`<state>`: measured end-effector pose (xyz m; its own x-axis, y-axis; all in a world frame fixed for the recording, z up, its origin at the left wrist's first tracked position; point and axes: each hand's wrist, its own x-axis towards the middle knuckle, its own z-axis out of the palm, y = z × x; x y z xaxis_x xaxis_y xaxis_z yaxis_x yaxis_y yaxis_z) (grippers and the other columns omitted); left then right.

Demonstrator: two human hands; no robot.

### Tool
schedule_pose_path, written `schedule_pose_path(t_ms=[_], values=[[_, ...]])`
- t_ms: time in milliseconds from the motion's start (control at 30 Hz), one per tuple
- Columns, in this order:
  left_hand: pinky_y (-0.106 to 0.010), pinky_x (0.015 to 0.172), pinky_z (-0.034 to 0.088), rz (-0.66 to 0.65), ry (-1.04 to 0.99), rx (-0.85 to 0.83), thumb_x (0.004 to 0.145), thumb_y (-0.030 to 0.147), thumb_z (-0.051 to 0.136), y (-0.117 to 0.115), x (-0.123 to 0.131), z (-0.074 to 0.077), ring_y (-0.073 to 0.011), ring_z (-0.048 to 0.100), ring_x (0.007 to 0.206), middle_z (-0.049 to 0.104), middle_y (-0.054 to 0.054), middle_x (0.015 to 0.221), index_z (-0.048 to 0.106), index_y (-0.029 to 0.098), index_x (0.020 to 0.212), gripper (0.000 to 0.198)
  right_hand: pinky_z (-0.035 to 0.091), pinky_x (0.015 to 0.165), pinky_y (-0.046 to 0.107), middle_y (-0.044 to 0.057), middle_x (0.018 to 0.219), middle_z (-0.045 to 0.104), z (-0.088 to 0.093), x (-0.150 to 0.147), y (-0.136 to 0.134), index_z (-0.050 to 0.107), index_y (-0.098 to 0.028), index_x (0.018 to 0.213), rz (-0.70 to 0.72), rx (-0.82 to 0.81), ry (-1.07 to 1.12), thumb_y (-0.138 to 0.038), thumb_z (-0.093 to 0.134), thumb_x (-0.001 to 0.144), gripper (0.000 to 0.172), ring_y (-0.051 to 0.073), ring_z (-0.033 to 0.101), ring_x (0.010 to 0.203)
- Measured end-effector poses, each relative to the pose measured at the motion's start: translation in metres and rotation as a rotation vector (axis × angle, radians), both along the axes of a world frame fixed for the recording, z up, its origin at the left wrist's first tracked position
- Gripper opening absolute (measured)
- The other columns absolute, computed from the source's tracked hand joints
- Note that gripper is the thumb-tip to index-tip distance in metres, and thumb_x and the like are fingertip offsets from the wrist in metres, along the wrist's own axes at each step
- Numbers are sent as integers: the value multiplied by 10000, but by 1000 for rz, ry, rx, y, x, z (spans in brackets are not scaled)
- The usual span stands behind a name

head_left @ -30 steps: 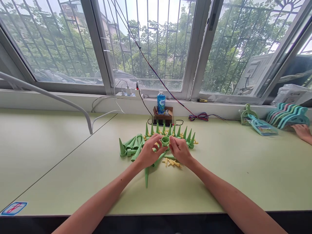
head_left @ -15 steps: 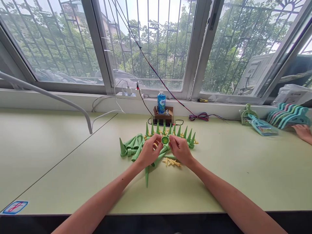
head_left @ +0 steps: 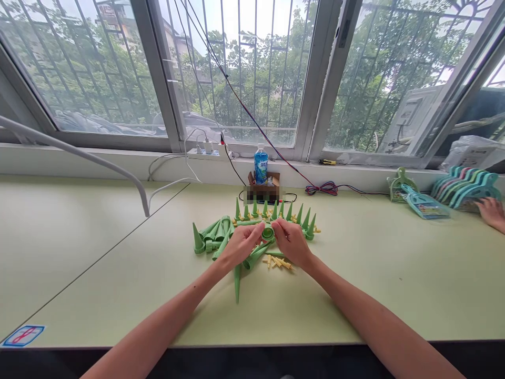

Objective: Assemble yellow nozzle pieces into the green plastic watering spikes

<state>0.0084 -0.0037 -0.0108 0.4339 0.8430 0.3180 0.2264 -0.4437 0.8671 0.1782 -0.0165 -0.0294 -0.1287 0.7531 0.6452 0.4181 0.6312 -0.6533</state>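
A green hollow plastic piece (head_left: 268,232) is held between my two hands, its round open end facing me. My left hand (head_left: 245,242) grips it from the left with thumb and fingers. From the right, my right hand (head_left: 291,240) pinches its edge; whether a smaller part is also in those fingers is hidden. Behind the hands stands a curved row of upright green spikes (head_left: 300,215) with small yellow parts at their bases. Loose green hollow spikes (head_left: 222,231) lie piled left of and under my hands. Several yellow nozzle-like pieces (head_left: 281,262) lie below my right hand.
A blue bottle (head_left: 261,166) stands in a small brown box (head_left: 272,185) by the window sill. Coiled cable (head_left: 322,189) lies to its right. At far right, another person's hand (head_left: 492,211) touches a row of coloured dustpan-like pieces (head_left: 469,189). A grey tube (head_left: 118,171) hangs at left.
The green piece has tilted in my hands and dropped slightly, showing a deeper hollow. My left fingers have shifted around it. The other person's hand has moved slightly.
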Motion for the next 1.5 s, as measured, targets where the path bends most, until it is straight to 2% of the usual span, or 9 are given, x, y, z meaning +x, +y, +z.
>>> schedule_pose_path(t_ms=[233, 333, 500, 667, 1000, 1167, 1300, 1400, 1500], values=[[-225, 481, 265, -49, 1, -2, 918, 546, 397, 1, -3, 1, -87, 342, 512, 393, 28, 562, 406, 162, 592, 504, 277, 520, 233, -48, 566, 388, -2, 0, 2, 364, -197, 648, 15, -6, -14, -377, 356, 984, 381, 91, 331, 509], [-221, 495, 283, -70, 0, 2, 913, 519, 430, 0, -4, 2, -91, 364, 540, 404, 28, 594, 452, 159, 625, 462, 270, 512, 239, -48, 555, 378, -2, 0, 1, 358, -198, 643, 8, -3, -23, -383, 347, 986, 390, 91, 323, 499], [-220, 571, 404, -118, -15, 9, 840, 442, 591, -1, -4, 3, -115, 491, 654, 547, 0, 743, 598, 159, 834, 283, 263, 493, 249, -44, 496, 364, 0, -1, 1, 347, -198, 593, -19, -39, 12, -407, 339, 984, 443, 91, 312, 470], [-278, 737, 497, -156, -32, 125, 821, 342, 627, -2, -2, 1, -146, 547, 809, 590, -56, 918, 611, 158, 963, 233, 250, 454, 257, -35, 423, 336, 1, -4, 3, 335, -202, 515, -52, -96, 49, -465, 348, 965, 522, 93, 306, 426], [-251, 667, 503, -78, 57, 442, 838, 227, 596, 2, -1, -8, -90, 507, 700, 520, -43, 1001, 576, 198, 925, 93, 285, 424, 252, -32, 377, 336, 5, -6, 0, 354, -204, 460, -12, -202, 96, -523, 368, 943, 580, 91, 311, 381], [-256, 689, 506, 47, 38, 382, 859, 320, 592, 3, -1, -7, -130, 575, 807, 551, -54, 1028, 562, 203, 1030, 209, 291, 437, 249, -29, 433, 393, 2, -4, 3, 368, -203, 529, -39, -189, 177, -530, 364, 951, 534, 97, 352, 409], [-250, 660, 459, 84, 33, 289, 924, 397, 480, 5, -2, -5, -131, 551, 719, 597, -26, 795, 602, 161, 837, 279, 299, 469, 243, -35, 496, 411, 2, -2, 1, 377, -205, 619, -74, -131, 150, -513, 341, 967, 465, 102, 376, 455], [-252, 621, 399, 52, 87, 271, 948, 426, 412, 5, -3, -3, -120, 488, 638, 552, -12, 661, 607, 148, 670, 439, 300, 504, 240, -36, 548, 407, 3, -2, -2, 375, -204, 657, -63, -57, 57, -485, 314, 980, 432, 103, 367, 497], [-241, 578, 356, 42, 97, 237, 926, 451, 440, 3, -2, 0, -108, 423, 605, 481, 5, 617, 540, 146, 595, 461, 294, 529, 240, -38, 573, 395, 2, -1, -3, 370, -203, 662, -38, -11, -18, -458, 304, 988, 420, 101, 346, 518]])
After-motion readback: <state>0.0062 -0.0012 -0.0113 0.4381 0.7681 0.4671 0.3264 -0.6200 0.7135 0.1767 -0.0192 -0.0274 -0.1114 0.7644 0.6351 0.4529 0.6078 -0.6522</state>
